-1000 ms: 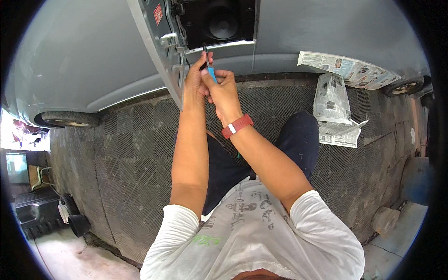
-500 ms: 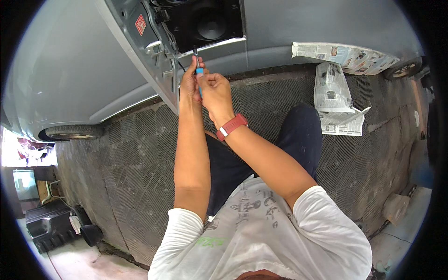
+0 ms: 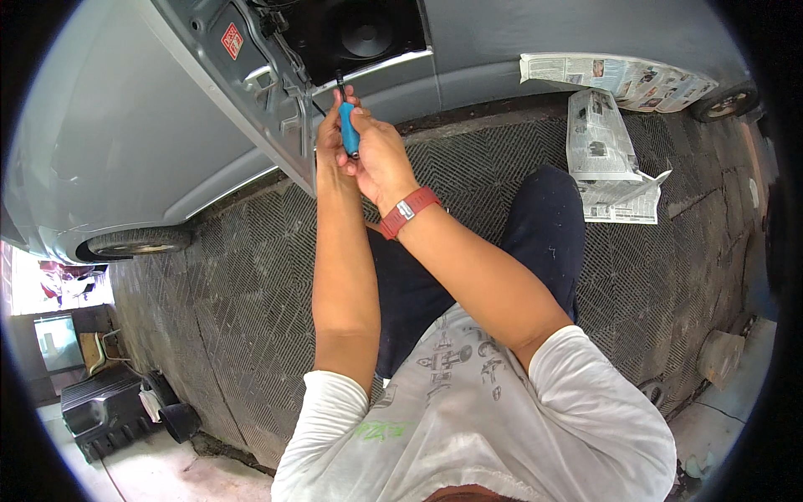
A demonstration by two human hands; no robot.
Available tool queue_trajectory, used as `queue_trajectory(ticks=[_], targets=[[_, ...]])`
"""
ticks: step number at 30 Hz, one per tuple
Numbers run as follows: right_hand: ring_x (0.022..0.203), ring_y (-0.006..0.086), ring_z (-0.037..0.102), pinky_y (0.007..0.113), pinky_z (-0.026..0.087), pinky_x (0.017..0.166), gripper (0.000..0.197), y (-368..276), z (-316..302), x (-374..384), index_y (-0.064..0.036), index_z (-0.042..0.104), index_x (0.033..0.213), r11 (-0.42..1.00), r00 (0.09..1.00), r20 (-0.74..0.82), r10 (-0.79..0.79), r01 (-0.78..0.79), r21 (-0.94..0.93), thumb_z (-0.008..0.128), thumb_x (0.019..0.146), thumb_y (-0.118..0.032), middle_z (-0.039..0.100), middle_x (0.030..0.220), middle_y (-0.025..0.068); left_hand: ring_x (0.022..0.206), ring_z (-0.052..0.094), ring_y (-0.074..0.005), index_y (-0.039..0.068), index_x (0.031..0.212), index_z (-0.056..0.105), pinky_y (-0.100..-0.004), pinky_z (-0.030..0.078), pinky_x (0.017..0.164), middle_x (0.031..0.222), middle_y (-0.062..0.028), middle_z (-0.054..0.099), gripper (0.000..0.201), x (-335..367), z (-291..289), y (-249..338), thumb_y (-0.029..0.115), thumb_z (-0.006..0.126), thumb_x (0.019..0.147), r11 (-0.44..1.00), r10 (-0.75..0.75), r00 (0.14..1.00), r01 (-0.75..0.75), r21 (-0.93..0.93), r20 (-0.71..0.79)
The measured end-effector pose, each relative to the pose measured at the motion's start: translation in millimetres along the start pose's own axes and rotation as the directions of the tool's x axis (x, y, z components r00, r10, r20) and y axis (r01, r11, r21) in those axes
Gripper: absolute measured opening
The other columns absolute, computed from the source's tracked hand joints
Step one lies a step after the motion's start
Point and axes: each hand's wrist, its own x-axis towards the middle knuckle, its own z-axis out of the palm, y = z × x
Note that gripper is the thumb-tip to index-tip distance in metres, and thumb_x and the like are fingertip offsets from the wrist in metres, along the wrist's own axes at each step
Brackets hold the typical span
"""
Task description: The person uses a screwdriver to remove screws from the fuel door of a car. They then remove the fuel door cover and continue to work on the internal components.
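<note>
A blue-handled screwdriver (image 3: 349, 132) points away from me, its dark shaft ending in a thicker tip that looks like a socket. My right hand (image 3: 379, 155) is closed on the handle from the right, thumb along it. On the other side, my left hand (image 3: 329, 140) wraps its fingers round the same handle and the base of the shaft. The tip hangs in front of the open car door (image 3: 280, 100), near the sill of the doorway, apart from any fastener that I can see. Some left fingers are hidden behind the handle.
Inside the doorway is a black panel with a round speaker-like form (image 3: 365, 38). Newspaper sheets (image 3: 604, 138) hang on the car's side and lie on the ridged black floor mat (image 3: 251, 318). At the lower left stands a black plastic box (image 3: 104, 410).
My right hand has shifted on the screwdriver, so more of the blue handle shows and its butt end is now visible. Both hands still hold it. The view has tilted slightly.
</note>
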Motion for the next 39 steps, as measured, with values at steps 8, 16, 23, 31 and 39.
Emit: queue_trajectory(ticks=[8, 16, 23, 31, 39], targets=[[0.074, 0.0278, 0.074, 0.039, 0.059, 0.062, 0.036, 9, -25, 17, 0.0042, 0.060, 0.115, 0.359, 0.834, 0.223, -0.505, 0.438, -0.824, 0.064, 0.109, -0.031, 0.074, 0.096, 0.0159, 0.080, 0.069, -0.0164, 0.005, 0.128, 0.068, -0.0310, 0.060, 0.069, 0.097, -0.0020, 0.072, 0.038, 1, -1, 5, 0.034, 0.076, 0.104, 0.933, 0.145, 0.979, -0.088, 0.349, -0.143], [0.097, 0.0443, 0.077, 0.049, 0.059, 0.089, 0.042, 0, -8, -10, 0.0083, 0.052, 0.122, 0.479, 0.886, 0.205, -0.417, 0.406, -0.778, 0.066, 0.106, -0.028, 0.074, 0.106, 0.0287, 0.075, 0.068, -0.0145, 0.007, 0.125, 0.069, -0.0285, 0.059, 0.068, 0.098, -0.0017, 0.072, 0.036, -1, -8, 14, 0.035, 0.077, 0.104, 0.943, 0.090, 0.986, -0.040, 0.329, -0.137], [0.079, 0.0266, 0.072, 0.036, 0.057, 0.068, 0.046, 20, -38, 39, 0.0075, 0.050, 0.131, 0.993, 0.979, 0.204, 0.001, -0.025, 0.113, 0.071, 0.106, -0.025, 0.072, 0.098, 0.0203, 0.081, 0.067, -0.0128, 0.009, 0.123, 0.067, -0.0272, 0.057, 0.073, 0.094, -0.0019, 0.070, 0.032, 4, 6, -3, 0.032, 0.077, 0.104, 0.976, 0.008, 0.999, 0.000, 0.216, -0.037], [0.065, 0.0188, 0.065, 0.031, 0.050, 0.054, 0.043, 20, -9, 22, 0.0043, 0.051, 0.131, 0.998, 0.999, 0.001, -0.047, 0.047, -0.038, 0.071, 0.106, -0.024, 0.068, 0.086, 0.0092, 0.073, 0.064, -0.0120, 0.008, 0.126, 0.065, -0.0270, 0.055, 0.066, 0.096, -0.0013, 0.070, 0.035, 0, 1, 3, 0.035, 0.074, 0.106, 0.976, 0.039, 0.994, -0.016, 0.219, -0.099], [0.086, 0.0420, 0.076, 0.053, 0.058, 0.078, 0.042, 5, -12, 0, 0.0059, 0.048, 0.130, 0.294, 0.843, 0.295, -0.451, 0.452, -0.842, 0.066, 0.107, -0.024, 0.075, 0.102, 0.0262, 0.082, 0.069, -0.0113, 0.005, 0.130, 0.067, -0.0272, 0.059, 0.072, 0.097, -0.0020, 0.072, 0.041, 9, -19, 15, 0.035, 0.078, 0.103, 0.950, 0.072, 0.997, -0.062, 0.307, -0.020]])
